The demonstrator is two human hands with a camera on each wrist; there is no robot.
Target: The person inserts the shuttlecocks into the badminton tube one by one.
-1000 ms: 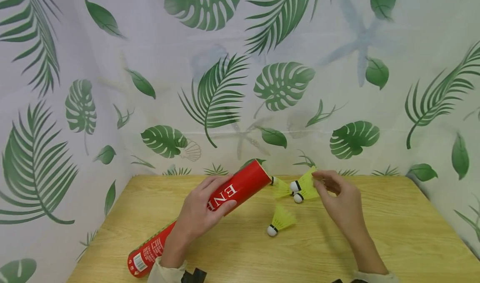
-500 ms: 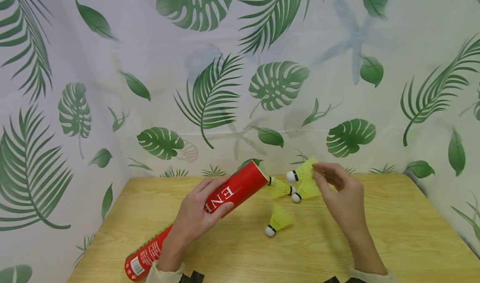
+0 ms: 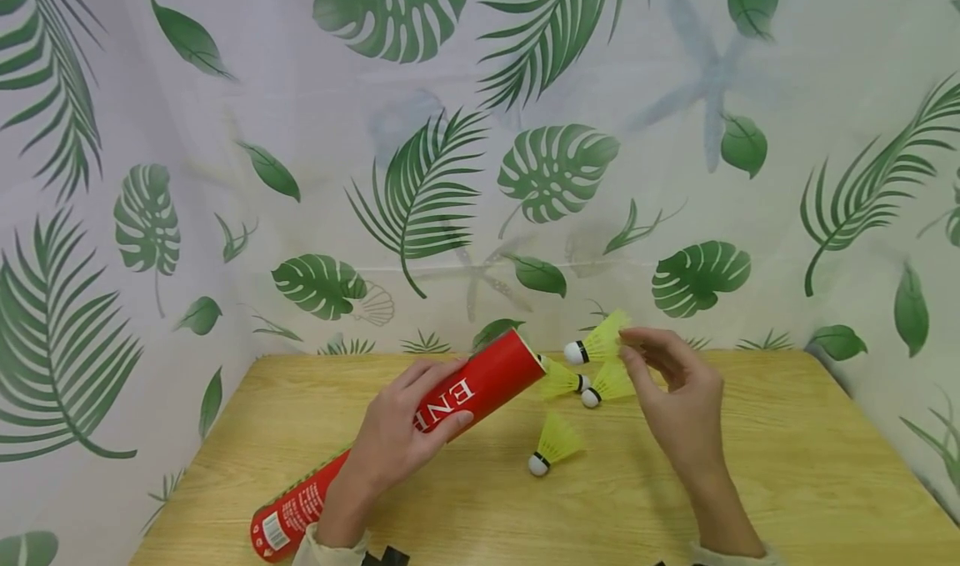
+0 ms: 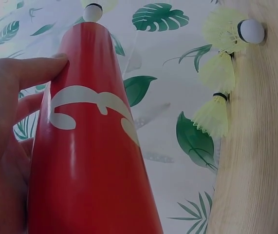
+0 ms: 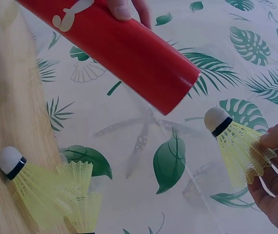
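Note:
My left hand (image 3: 405, 433) grips a red shuttlecock tube (image 3: 498, 374) with white lettering, thumb along its near side. The tube slants, its pale-rimmed upper end to the right and its barcoded other end at lower left; its inside is hidden. To the right, my right hand (image 3: 678, 399) pinches a yellow shuttlecock (image 5: 246, 146) by the skirt edge. That shuttlecock's white cork points left, close to the tube's upper end but apart from it. Below it lie two yellow shuttlecocks, one nearer the tube (image 3: 558, 378) and one nearer my right hand (image 3: 611, 383).
Another shuttlecock (image 3: 555, 443) lies nearer the front of the wooden table (image 3: 810, 474). Behind the tube, part of a further shuttlecock's dark band shows. A leaf-patterned cloth (image 3: 450, 216) hangs behind the table's back edge.
My right hand has lifted the pinched shuttlecock a little and turned its cork leftward, off the shuttlecocks below. The tube's upper end has shifted slightly right; my left hand keeps its grip.

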